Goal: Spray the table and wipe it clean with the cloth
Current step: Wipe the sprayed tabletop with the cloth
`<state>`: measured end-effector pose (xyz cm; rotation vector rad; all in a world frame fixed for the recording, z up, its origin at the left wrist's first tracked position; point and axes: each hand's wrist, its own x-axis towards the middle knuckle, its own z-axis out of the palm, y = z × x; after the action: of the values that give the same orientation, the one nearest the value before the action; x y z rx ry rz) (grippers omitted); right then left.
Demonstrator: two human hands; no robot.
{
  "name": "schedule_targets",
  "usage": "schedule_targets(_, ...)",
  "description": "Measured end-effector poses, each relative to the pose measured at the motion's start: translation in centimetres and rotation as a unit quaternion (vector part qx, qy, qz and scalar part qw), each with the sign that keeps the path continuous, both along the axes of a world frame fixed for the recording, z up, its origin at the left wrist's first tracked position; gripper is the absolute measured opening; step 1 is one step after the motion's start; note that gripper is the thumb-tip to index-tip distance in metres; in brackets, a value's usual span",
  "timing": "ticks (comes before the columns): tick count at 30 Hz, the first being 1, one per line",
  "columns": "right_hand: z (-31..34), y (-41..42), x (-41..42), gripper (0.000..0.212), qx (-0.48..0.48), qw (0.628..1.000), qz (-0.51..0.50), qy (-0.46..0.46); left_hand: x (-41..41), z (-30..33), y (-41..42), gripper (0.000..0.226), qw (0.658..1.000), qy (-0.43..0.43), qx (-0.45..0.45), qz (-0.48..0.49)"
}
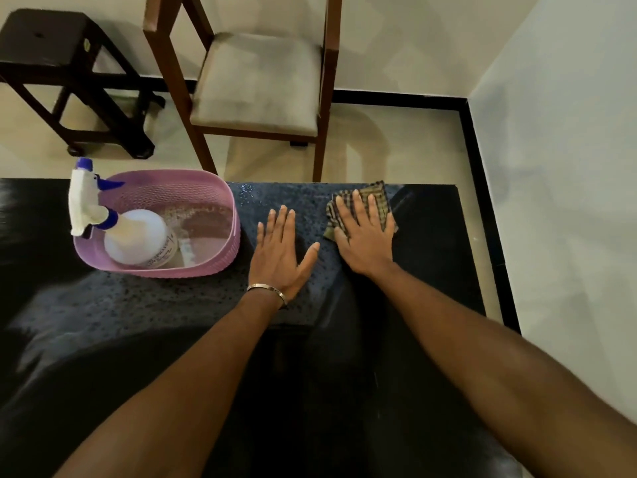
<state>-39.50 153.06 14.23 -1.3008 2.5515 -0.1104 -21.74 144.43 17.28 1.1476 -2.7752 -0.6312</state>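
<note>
Right hand (365, 236), fingers flat and straight, presses the folded brown checked cloth (360, 208) on the black speckled stone table (206, 298), right of centre frame; droplets lie to its left. Left hand (281, 251) rests flat, holding nothing, between cloth and pink plastic basket (220, 260), which contains the upright white spray bottle (138, 241).

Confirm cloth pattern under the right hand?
Checked: dark and tan plaid cloth, pressed flat under the right hand. Head view, the only one.

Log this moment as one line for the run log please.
stage: wiping | right hand: flat on checked cloth | left hand: flat on wet table | spray bottle: in pink basket
</note>
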Motion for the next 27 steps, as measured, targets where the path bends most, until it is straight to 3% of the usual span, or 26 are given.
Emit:
schedule_targets(8, 0.0, -2.6, -2.8, 0.062, -0.003, 1.0, -0.007, -0.007, 0.2, 0.0, -1.0, 0.081, 1.0, -0.011, -0.002, -0.005)
schedule_targets(14, -0.1, 2.8, -11.0, 0.062, 0.026, 0.985, -0.17, 0.0, 1.6, 0.2, -1.1, 0.079, 1.0, 0.01, 0.008, 0.001)
schedule_targets(18, 0.0, 2.7, -10.7, 0.062, 0.037, 0.976, -0.213, -0.008, 2.7, -0.2, -0.7, 0.08, 1.0, 0.005, 0.012, 0.002)
schedule_targets(20, 0.2, 0.4, -8.4, 0.061, 0.028, 0.983, -0.182, -0.008, 3.0, -0.2, -0.5, 0.08, 1.0, 0.005, 0.013, 0.004)
schedule_targets(27, 1.0, -7.5, 3.3, 0.06, 0.023, 0.995, 0.097, -0.015, 3.1, 0.2, -0.1, 0.081, 1.0, -0.006, -0.01, -0.009)
